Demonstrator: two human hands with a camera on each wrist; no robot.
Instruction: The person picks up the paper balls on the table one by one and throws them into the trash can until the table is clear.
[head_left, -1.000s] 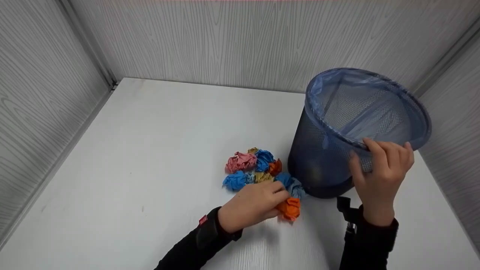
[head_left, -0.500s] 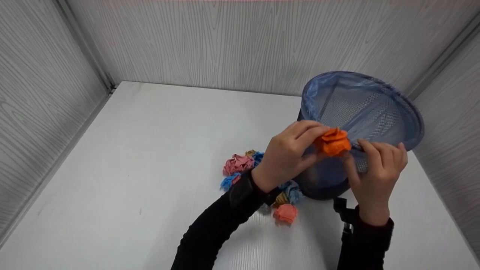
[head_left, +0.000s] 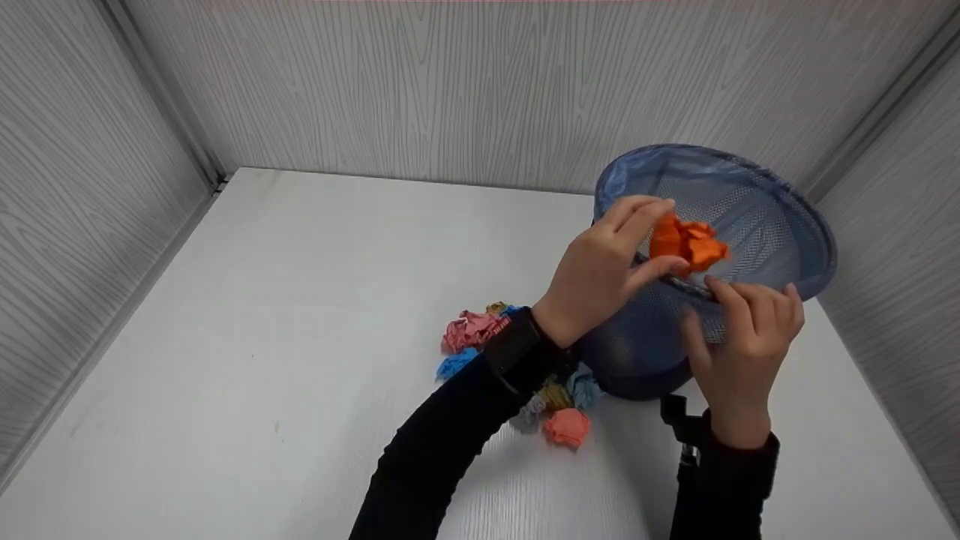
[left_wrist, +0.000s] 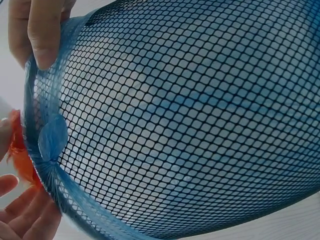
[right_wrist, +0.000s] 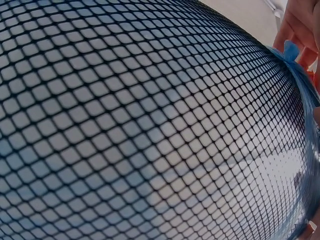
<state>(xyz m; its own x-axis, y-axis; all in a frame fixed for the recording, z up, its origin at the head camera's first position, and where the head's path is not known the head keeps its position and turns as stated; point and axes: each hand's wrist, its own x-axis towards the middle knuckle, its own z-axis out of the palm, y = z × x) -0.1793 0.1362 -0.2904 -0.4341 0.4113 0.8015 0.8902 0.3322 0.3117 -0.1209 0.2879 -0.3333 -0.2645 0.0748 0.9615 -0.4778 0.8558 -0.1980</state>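
A crumpled ball of orange paper (head_left: pixel 694 246) is over the near rim of the mesh wastebasket (head_left: pixel 637 352). My left hand (head_left: pixel 607 262) is at that rim, thumb and fingers spread apart beside the ball. Orange paper (left_wrist: pixel 21 155) also shows past the rim in the left wrist view, next to the fingers (left_wrist: pixel 32 215). My right hand (head_left: pixel 746 337) grips the near rim, fingers over the edge and thumb on the outside. The basket is tilted toward me and lined with a translucent blue bag (left_wrist: pixel 52 137).
Beside the basket's foot lie several crumpled paper balls, among them a pink one (head_left: pixel 471 330), a blue one (head_left: pixel 457 364) and a coral one (head_left: pixel 568 427). The left forearm hides part of the pile. Wood-grain panels (head_left: pixel 420 90) enclose the white table (head_left: pixel 300 300).
My left hand has lifted the orange paper ball from the pile and carried it up and right over the basket rim, where its fingers have spread. The right hand has kept its grip.
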